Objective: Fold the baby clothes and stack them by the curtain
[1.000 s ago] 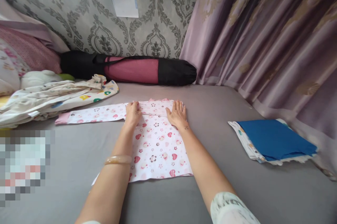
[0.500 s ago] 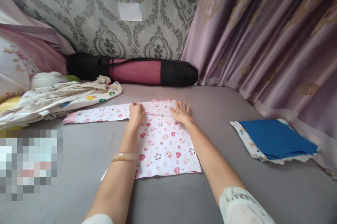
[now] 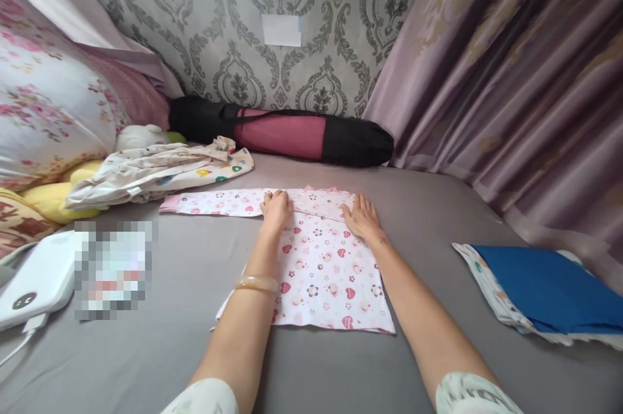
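Observation:
A white shirt with pink hearts and flowers [image 3: 321,271] lies flat on the grey sheet [image 3: 185,284]. One sleeve with a pink cuff reaches out to the left; another layer lies across the upper part. My left hand [image 3: 277,207], below a bangle on the forearm, has its fingers curled onto the cloth where the left sleeve meets the body. My right hand [image 3: 361,216] lies flat on the shirt's upper right corner, fingers spread.
A blue folded cloth [image 3: 549,287] on white fabric lies at the right. Crumpled patterned clothing [image 3: 165,174], a floral pillow [image 3: 48,89] and a white power bank with a cable [image 3: 41,278] are at the left. A black and pink long bag [image 3: 282,133] rests along the wall.
The view has turned left, bringing the power bank and more of the pillow into sight. My right hand's fingers are spread flatter on the shirt; my left hand stays at the sleeve.

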`<act>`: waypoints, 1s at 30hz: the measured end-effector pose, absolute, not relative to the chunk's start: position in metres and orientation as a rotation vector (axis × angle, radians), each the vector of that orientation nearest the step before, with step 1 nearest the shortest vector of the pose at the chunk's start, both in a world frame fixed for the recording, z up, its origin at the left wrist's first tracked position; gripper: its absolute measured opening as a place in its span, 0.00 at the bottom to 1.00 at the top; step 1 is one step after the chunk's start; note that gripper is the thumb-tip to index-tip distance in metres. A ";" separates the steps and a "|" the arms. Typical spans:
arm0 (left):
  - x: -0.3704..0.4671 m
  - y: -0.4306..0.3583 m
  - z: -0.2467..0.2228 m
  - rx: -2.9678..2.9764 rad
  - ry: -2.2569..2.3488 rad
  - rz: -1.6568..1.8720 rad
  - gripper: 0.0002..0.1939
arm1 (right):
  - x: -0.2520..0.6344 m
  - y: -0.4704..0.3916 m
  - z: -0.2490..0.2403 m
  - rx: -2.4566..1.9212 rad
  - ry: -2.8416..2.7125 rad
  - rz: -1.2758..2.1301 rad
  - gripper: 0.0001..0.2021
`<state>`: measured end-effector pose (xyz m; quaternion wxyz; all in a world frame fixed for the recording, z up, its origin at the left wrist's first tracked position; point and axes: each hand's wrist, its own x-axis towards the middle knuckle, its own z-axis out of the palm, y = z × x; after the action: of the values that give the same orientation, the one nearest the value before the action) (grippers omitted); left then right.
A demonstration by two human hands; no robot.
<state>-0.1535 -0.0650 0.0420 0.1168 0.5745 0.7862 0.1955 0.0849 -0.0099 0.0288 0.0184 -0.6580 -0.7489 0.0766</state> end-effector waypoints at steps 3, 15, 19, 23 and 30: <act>-0.152 -0.067 0.046 1.683 2.294 0.586 0.14 | 0.081 -0.011 0.037 -2.079 -2.343 0.230 0.38; -0.139 -0.070 0.050 1.959 2.145 0.465 0.14 | 0.031 -0.033 0.040 -1.873 -2.396 0.337 0.32; -0.138 -0.071 0.048 1.960 2.128 0.437 0.13 | 0.033 -0.030 0.040 -1.890 -2.410 0.348 0.32; -0.139 -0.069 0.050 1.899 2.083 0.506 0.14 | 0.024 -0.031 0.049 -1.937 -2.405 0.365 0.32; -0.167 -0.065 0.064 1.523 2.153 0.923 0.22 | -0.011 -0.043 0.051 -1.631 -2.597 0.387 0.30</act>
<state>-0.1673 -0.0650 0.0640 0.1728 0.5368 0.7590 0.3255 -0.0115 -0.0431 0.0514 0.0252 -0.5275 -0.8399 0.1253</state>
